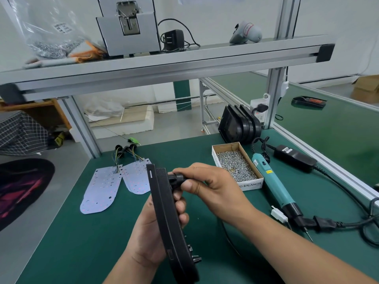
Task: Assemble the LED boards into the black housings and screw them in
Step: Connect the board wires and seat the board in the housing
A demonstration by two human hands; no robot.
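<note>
- Head camera, bottom centre of the frame: the left hand (147,238) grips a black housing (164,212) held upright and edge-on above the green mat (82,242), palm on its left face and fingers curled round to the back.
- Just above, at centre, the right hand (211,185) pinches a small black round fitting (176,178) between thumb and fingers at the housing's upper back.
- The fitting is probably a wire grommet being seated in a rear hole. The housing's inner face is turned away, so whether a board already sits inside cannot be told.
- To do this well, the left hand should brace the housing firmly while the right presses the fitting in squarely, without kinking any wires behind it.
- Left of centre, two piles of white LED boards (102,189) lie flat on the mat, their coloured wires trailing away from the person.
- Right of centre, a cardboard box (251,185) holds silver screws. Just beside it lies a teal electric screwdriver (272,181), within reach for the screwing step that has yet to come.
- Further right, a black power adapter (293,157) rests on the mat with its cables.
- Beyond the box, a stack of more black housings (240,126) stands on edge by an aluminium post.
</note>
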